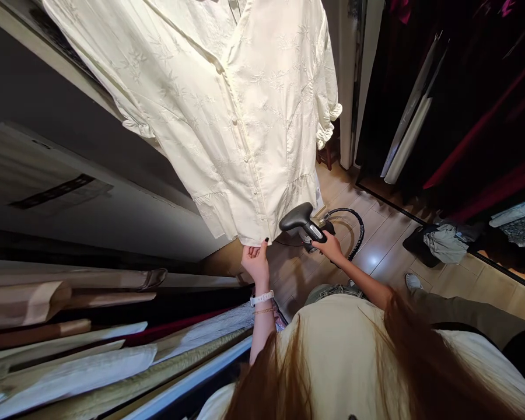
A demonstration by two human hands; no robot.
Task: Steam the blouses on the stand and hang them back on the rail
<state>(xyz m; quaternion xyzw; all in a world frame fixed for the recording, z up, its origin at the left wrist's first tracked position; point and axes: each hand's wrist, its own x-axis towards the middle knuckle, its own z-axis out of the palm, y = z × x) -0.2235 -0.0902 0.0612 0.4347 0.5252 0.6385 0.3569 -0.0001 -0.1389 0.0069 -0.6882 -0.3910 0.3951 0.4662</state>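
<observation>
The left hand point(255, 262) has its grip pinching the hem point(252, 243) of the shirt point(256, 128) hanging in front, the right hand point(331, 247) wraps its grip round the steamer point(304, 221) near that hem, and a leftward slip, if hot, could scald the left hand.

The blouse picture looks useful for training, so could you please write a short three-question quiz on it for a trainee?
1. True or false: the left hand holds the blouse by a sleeve.

2. Multiple choice: which hand grips the black steamer?
A) left
B) right
C) both

3. Fill in the blank: a row of small ____ runs down the blouse's front.

Key:
1. False; it pinches the hem.
2. B; the right hand is around its handle.
3. buttons
</observation>
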